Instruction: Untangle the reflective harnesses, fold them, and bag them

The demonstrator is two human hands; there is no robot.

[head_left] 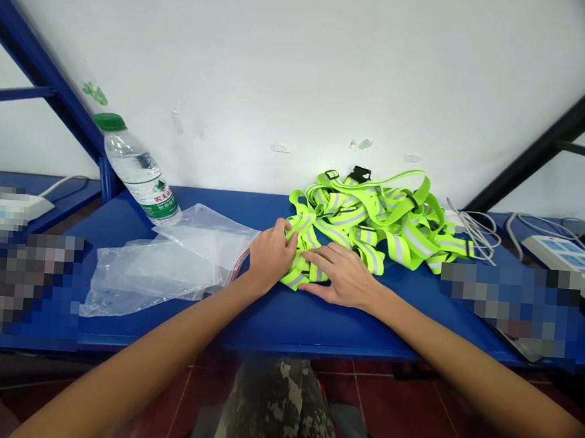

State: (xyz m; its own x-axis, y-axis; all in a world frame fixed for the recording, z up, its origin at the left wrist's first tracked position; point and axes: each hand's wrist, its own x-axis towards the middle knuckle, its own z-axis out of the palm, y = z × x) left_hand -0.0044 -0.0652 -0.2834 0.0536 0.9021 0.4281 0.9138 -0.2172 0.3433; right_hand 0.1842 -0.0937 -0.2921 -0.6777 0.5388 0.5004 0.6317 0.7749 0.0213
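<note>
A tangled pile of neon yellow-green reflective straps (377, 218) with grey stripes lies on the blue table (275, 318). At the pile's near left end sits a folded bundle of strap (303, 273). My left hand (270, 254) curls around that bundle's left side, fingers bent on it. My right hand (341, 276) lies flat on the bundle from the right, fingers stretched out and pressing down. A black buckle (360, 174) shows at the back of the pile.
Clear zip bags (169, 260) lie left of my hands. A water bottle (138, 171) with a green cap leans against the blue frame. White cables (474, 232) and a power strip (567, 261) sit at the right. Blurred patches cover both table ends.
</note>
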